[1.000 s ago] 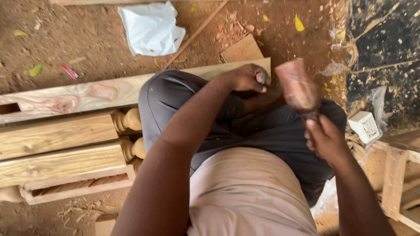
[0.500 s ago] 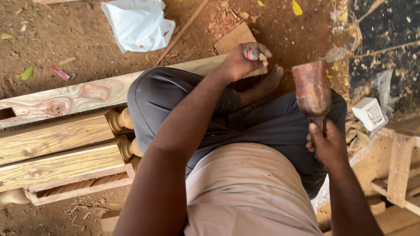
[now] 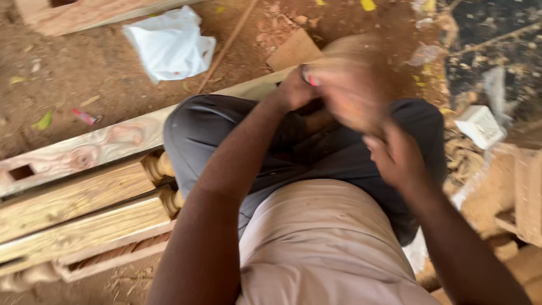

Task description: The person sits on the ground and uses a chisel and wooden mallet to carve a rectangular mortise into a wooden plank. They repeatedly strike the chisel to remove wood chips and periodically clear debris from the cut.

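I sit on a long pale plank [image 3: 113, 141] that lies on the dirt. My left hand [image 3: 296, 89] is closed around a small tool with a red end, a chisel by its look, held against the plank's far part. My right hand [image 3: 398, 158] grips the handle of a wooden mallet [image 3: 350, 85], whose head is a motion blur right beside my left hand. My grey trousers and beige shirt cover the plank beneath me.
Stacked wooden posts with turned ends [image 3: 84, 214] lie at my left. A white plastic bag [image 3: 169, 45] and a thin stick [image 3: 226, 48] rest on the dirt ahead. A small white box [image 3: 480, 125] and wooden pieces [image 3: 528, 192] sit to the right.
The mallet has swung from upright at the right down and left toward my left hand. My left hand has stayed on the tool at the plank.
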